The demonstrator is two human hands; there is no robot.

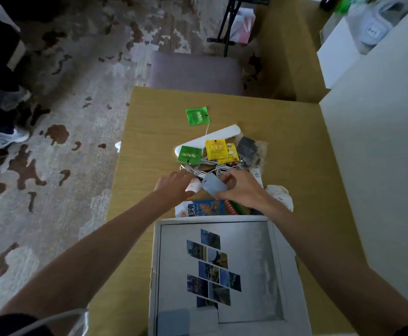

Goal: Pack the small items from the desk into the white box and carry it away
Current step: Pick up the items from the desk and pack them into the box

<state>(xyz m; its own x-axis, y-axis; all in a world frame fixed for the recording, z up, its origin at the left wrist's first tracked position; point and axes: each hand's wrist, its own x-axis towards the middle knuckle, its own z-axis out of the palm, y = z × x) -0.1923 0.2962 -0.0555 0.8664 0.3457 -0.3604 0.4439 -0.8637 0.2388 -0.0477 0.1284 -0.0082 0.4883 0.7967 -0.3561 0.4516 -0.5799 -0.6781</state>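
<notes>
The open white box (pixel 155 275) sits at the near edge of the wooden desk (pixel 149 132), a picture collage on its bottom. Beyond it lies a pile of small items: two green sachets (pixel 197 115) (pixel 189 154), yellow packets (pixel 215 149), a long white object (pixel 220 135), a dark pouch (pixel 246 147), tangled white cables (pixel 220 169) and a blue printed packet (pixel 206 207). My right hand (pixel 243 189) pinches a pale blue card-like item (pixel 213 186). My left hand (pixel 175 185) curls around a small white-pink object (pixel 192 186) by the cables.
A grey padded chair (pixel 195 69) stands past the desk's far edge. A white wall or cabinet (pixel 380 154) borders the desk on the right. Patterned carpet (pixel 64 117) spreads to the left, with shoes (pixel 4 138) on it. A white crumpled item (pixel 280 194) lies right of my wrist.
</notes>
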